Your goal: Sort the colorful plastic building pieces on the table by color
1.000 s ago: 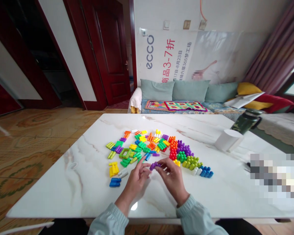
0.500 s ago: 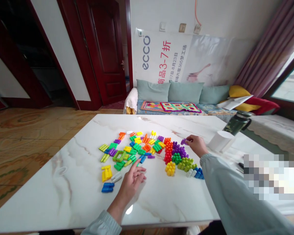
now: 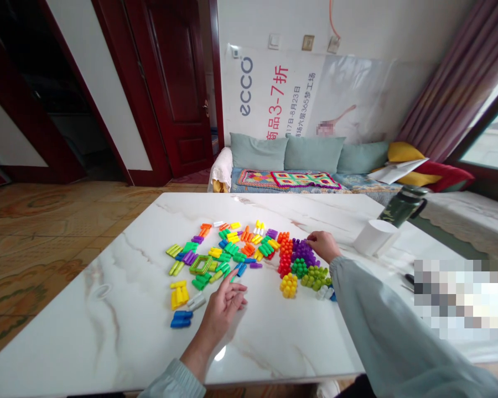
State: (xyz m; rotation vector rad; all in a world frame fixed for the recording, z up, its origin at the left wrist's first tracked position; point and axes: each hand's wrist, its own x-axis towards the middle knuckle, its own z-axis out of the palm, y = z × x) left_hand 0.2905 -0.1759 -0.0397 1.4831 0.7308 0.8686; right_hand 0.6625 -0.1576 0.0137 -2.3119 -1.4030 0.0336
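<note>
My left hand (image 3: pixel 228 301) hovers over the table's middle with its fingers apart, the index fingertip near a blue piece (image 3: pixel 240 269). At the back of the upright purple pieces (image 3: pixel 302 252), my right hand (image 3: pixel 324 246) has its fingers pinched at their edge; a purple piece is between or right under the fingertips. Beside the purple group stand red pieces (image 3: pixel 285 262), dark green pieces (image 3: pixel 299 268), light green pieces (image 3: pixel 315 277) and yellow pieces (image 3: pixel 289 285). Left of these lie scattered pieces of mixed colours, with a green square frame (image 3: pixel 201 265) among them.
The marble-patterned table (image 3: pixel 136 331) fills the foreground. A white paper roll (image 3: pixel 375 239) and a camouflage flask (image 3: pixel 403 205) stand at the right. Dark blue pieces are partly hidden by my right sleeve (image 3: pixel 369 298). Behind the table is a sofa with cushions (image 3: pixel 259 152).
My right hand has moved slightly left, bringing the purple piece against the purple group. My left hand has barely moved.
</note>
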